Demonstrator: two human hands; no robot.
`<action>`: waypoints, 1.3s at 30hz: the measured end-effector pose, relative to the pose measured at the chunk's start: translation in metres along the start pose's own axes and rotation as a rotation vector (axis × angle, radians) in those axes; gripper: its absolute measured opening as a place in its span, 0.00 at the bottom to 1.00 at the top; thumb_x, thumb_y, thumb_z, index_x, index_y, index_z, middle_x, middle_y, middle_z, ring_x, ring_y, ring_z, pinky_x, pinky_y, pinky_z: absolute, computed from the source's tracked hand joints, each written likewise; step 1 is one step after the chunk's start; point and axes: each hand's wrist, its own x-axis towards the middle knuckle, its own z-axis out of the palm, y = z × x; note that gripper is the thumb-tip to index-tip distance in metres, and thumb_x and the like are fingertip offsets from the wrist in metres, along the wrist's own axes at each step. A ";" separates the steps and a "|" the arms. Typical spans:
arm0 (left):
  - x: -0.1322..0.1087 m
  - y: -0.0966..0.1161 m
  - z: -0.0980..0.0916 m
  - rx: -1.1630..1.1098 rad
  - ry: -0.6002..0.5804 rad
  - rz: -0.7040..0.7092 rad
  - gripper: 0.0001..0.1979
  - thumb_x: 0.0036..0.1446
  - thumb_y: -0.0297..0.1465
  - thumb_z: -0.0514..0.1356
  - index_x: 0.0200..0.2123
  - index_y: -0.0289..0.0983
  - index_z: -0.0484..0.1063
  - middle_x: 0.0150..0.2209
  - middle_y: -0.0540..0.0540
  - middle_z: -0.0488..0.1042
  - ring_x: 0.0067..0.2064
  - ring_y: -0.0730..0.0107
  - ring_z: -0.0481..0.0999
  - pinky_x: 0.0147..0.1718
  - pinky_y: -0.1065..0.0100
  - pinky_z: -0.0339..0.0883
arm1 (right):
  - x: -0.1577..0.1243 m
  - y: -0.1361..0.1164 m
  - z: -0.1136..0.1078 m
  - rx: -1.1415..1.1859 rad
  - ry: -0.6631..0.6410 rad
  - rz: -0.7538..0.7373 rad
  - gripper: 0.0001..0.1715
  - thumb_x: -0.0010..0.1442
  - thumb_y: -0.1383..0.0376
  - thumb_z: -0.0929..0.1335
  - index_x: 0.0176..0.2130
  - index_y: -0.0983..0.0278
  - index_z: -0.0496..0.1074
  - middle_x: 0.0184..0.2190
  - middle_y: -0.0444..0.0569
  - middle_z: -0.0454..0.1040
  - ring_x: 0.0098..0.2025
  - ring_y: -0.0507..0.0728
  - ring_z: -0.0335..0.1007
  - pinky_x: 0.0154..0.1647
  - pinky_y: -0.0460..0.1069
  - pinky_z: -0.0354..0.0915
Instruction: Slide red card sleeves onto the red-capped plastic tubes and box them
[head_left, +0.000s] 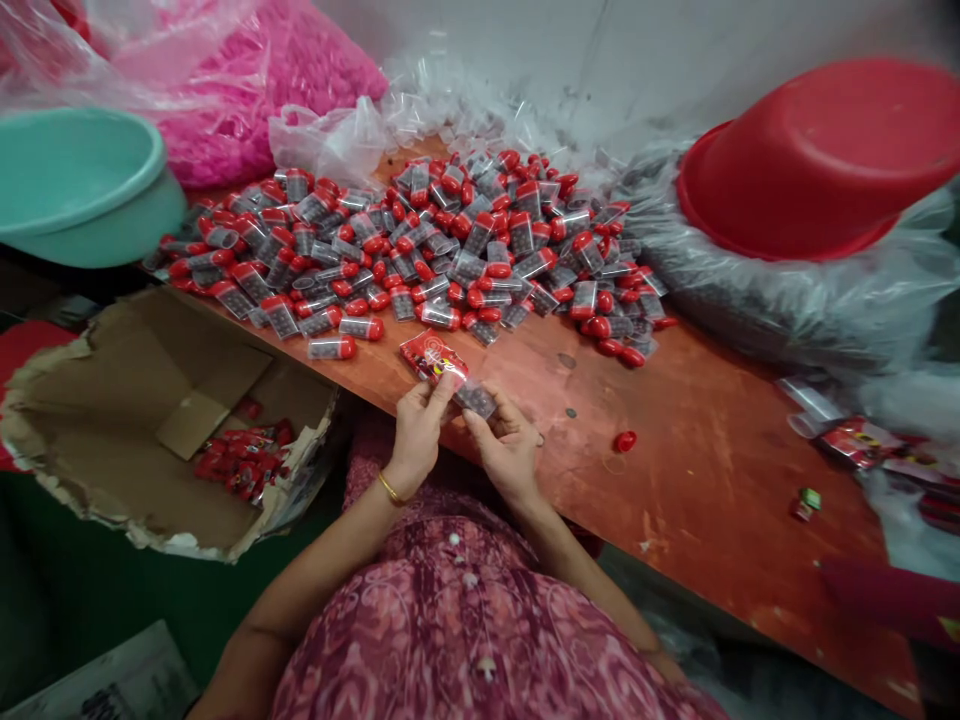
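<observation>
Table (pixel 697 430): flat, scuffed, red-brown. Heap (pixel 450 250) on it: clear, dotted cylinders with rounded, glossy red ends. Left hand (pixel 420 428): pinched closed on packet (pixel 427 352). Right hand (pixel 510 445): fingers curled, nearly closed, gripping tube (pixel 475 400). Packet: glossy, printed red, at table's near edge, touching tube. Tube: clear, dark-dotted. Cap (pixel 625 441): smooth, red, loose on table.

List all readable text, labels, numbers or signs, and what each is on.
None legible with certainty.
Red packet held by the left hand: pale print and a logo, too blurred to read.
Red packets at right: printed, too blurred.
Red packets in the carton: too small.
Pale panel, lower left: dark lettering, cut off and blurred.
</observation>
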 end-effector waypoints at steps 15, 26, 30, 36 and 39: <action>0.006 0.011 -0.002 0.050 -0.124 -0.005 0.19 0.40 0.44 0.68 0.29 0.33 0.75 0.27 0.47 0.76 0.29 0.72 0.73 0.32 0.71 0.66 | -0.004 -0.001 -0.001 -0.057 -0.010 -0.084 0.20 0.58 0.62 0.65 0.51 0.62 0.67 0.41 0.50 0.75 0.40 0.55 0.74 0.42 0.51 0.71; -0.001 0.015 0.002 0.110 -0.119 -0.020 0.15 0.36 0.37 0.70 0.25 0.33 0.74 0.24 0.50 0.75 0.27 0.74 0.72 0.30 0.72 0.65 | -0.005 -0.001 -0.005 -0.084 -0.057 -0.078 0.18 0.57 0.63 0.66 0.48 0.62 0.67 0.40 0.50 0.75 0.40 0.55 0.73 0.43 0.50 0.70; 0.002 0.017 0.003 0.000 -0.091 -0.065 0.20 0.38 0.42 0.69 0.30 0.33 0.76 0.28 0.45 0.78 0.31 0.68 0.76 0.34 0.69 0.68 | -0.006 -0.005 -0.003 -0.020 -0.071 -0.053 0.16 0.57 0.64 0.66 0.47 0.62 0.67 0.37 0.48 0.75 0.38 0.54 0.73 0.40 0.49 0.71; -0.004 0.001 0.013 0.064 -0.008 -0.006 0.17 0.42 0.42 0.67 0.28 0.33 0.75 0.24 0.47 0.76 0.26 0.72 0.73 0.30 0.71 0.66 | -0.004 -0.014 -0.001 -0.260 0.034 -0.235 0.19 0.55 0.67 0.67 0.49 0.62 0.68 0.41 0.52 0.75 0.43 0.57 0.73 0.46 0.52 0.69; -0.013 -0.009 0.013 0.191 0.028 0.082 0.15 0.46 0.42 0.65 0.25 0.34 0.74 0.22 0.50 0.73 0.26 0.74 0.71 0.28 0.73 0.64 | -0.004 -0.007 0.001 -0.163 0.039 -0.160 0.22 0.57 0.67 0.65 0.52 0.61 0.66 0.44 0.52 0.75 0.44 0.57 0.73 0.46 0.52 0.70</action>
